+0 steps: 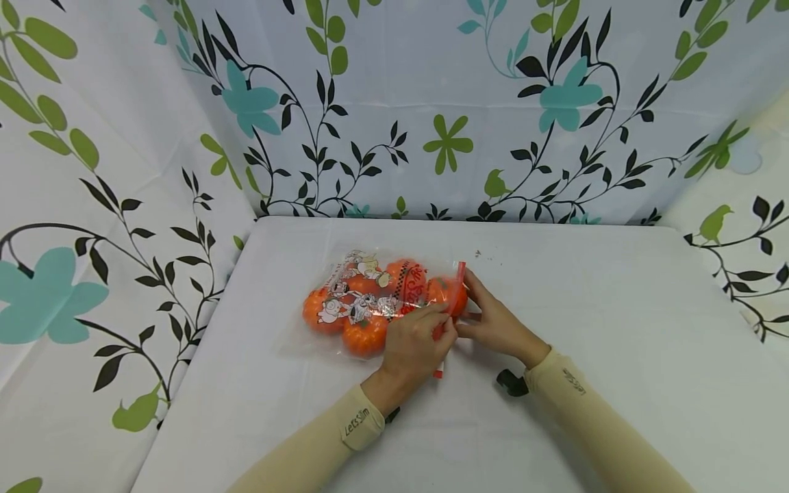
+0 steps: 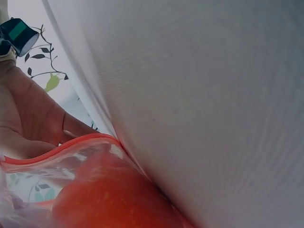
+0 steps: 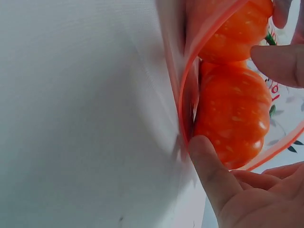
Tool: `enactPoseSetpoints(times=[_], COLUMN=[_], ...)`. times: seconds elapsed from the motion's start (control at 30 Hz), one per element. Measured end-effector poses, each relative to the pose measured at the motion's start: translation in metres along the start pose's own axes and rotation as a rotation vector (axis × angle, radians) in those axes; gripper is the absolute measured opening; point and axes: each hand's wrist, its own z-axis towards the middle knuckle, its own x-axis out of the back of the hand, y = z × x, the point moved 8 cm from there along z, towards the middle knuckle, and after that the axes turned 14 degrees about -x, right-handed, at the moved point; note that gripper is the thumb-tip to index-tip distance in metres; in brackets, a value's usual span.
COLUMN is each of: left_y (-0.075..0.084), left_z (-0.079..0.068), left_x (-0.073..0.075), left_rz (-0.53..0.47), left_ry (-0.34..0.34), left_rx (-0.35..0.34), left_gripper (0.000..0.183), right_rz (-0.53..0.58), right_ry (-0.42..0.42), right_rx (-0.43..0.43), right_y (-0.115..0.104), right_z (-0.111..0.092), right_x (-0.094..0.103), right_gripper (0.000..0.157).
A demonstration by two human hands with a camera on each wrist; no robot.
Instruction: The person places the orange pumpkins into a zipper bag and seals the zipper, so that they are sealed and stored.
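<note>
A clear zip bag (image 1: 370, 301) with a cartoon print lies on the white table (image 1: 616, 329), holding several small orange pumpkins (image 1: 365, 337). Its red zip strip (image 1: 459, 274) faces right. My left hand (image 1: 445, 327) grips the near part of that edge. My right hand (image 1: 468, 308) pinches it from the right side. In the right wrist view the red strip (image 3: 183, 109) is parted, two pumpkins (image 3: 232, 123) sit just inside, and my thumb (image 3: 209, 175) lies against the strip. The left wrist view has the strip (image 2: 61, 145), a blurred pumpkin (image 2: 109, 194) and my right hand (image 2: 28, 114) behind it.
Floral curtains (image 1: 394, 103) close off the table at the back and on both sides. The table's left edge (image 1: 197, 356) runs near the bag. A few dark specks (image 1: 483, 255) lie behind the bag. A black wrist camera (image 1: 511, 383) sits on my right forearm.
</note>
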Motion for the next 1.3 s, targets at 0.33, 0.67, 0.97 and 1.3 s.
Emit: enactPoseSetpoints(times=[0.33,0.67,0.97,1.3], left_y=[-0.001,0.000,0.002,0.001], left_z=[0.000,0.001,0.001,0.000], left_x=[0.001,0.002,0.001,-0.001], left_rz=[0.007,0.017,-0.013,-0.020], left_ry=[0.000,-0.013,-0.028,-0.051], left_rx=[0.002,-0.027,-0.052,-0.074], left_gripper=[0.006,0.005,0.009,0.013], right_rz=[-0.110,-0.010,0.074,0.101], right_ry=[0.194,0.146,0.090,0.048], right_rx=[-0.069,-0.082,-0.059,-0.089], right_y=[0.010,0.013,0.008,0.004], right_z=[-0.017,-0.015,-0.010,-0.008], right_x=[0.019,0.014,0.006,0.000], right_gripper=[0.058,0.053,0.058,0.058])
